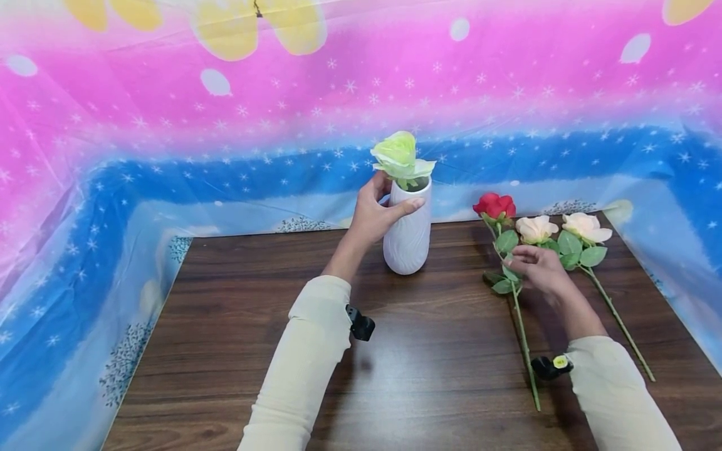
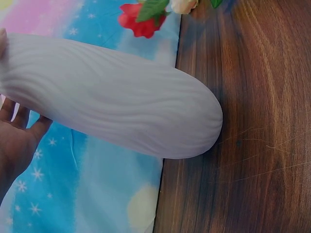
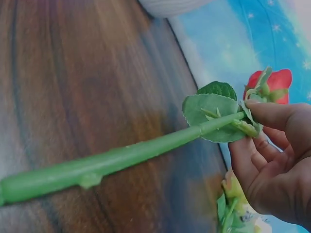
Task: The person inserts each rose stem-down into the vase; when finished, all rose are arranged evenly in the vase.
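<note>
A white vase (image 1: 407, 244) with a wavy ribbed surface stands near the table's far edge, and a pale green flower (image 1: 396, 153) rises from its mouth. My left hand (image 1: 375, 210) grips the vase just below the rim, thumb across the front. In the left wrist view the vase body (image 2: 121, 99) fills the middle. On the right, my right hand (image 1: 541, 269) pinches the leafy upper stem of a red rose (image 1: 495, 205). Its long green stem (image 3: 107, 162) runs toward the wrist camera, with the thumb and fingers close by the leaves.
Two cream roses, one left (image 1: 536, 230) and one right (image 1: 586, 227), lie beside the right hand, a stem stretching toward the near right. Everything rests on a dark wooden table (image 1: 225, 351). A pink and blue patterned cloth (image 1: 271, 119) hangs behind and around it.
</note>
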Available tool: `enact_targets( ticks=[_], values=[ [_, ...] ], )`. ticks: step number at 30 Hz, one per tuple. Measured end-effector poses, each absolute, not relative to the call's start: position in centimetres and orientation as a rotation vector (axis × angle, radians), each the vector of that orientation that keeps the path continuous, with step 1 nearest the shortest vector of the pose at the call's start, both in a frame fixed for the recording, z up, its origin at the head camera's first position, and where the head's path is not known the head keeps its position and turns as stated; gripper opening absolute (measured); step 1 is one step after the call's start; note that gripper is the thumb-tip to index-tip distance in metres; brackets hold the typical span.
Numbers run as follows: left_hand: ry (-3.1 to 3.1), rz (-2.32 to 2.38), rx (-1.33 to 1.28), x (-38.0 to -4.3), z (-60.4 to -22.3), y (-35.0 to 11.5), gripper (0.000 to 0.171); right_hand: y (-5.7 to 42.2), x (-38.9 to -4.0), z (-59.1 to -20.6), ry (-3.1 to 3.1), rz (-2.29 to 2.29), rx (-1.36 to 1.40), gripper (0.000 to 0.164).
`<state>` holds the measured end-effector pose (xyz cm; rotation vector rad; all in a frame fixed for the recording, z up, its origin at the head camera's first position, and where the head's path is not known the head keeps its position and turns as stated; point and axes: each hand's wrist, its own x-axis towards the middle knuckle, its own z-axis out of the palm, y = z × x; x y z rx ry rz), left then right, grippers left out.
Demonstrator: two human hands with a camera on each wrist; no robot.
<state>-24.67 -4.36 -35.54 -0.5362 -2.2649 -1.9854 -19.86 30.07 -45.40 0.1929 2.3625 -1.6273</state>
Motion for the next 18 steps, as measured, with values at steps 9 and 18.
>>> enact_targets(
  ticks=[9,18],
  values=[
    [-2.266,-1.98,-0.541,-24.6,-35.6,-4.3,0.059,29.3,-20.1,-44.3,2.325,-1.887,0.187,0.016],
    [-2.254,-1.987,-0.551,-24.7,-35.6,-4.4,0.058,28.8,-20.3,-42.8,2.11,-2.236,0.177,0.028]
  ],
)
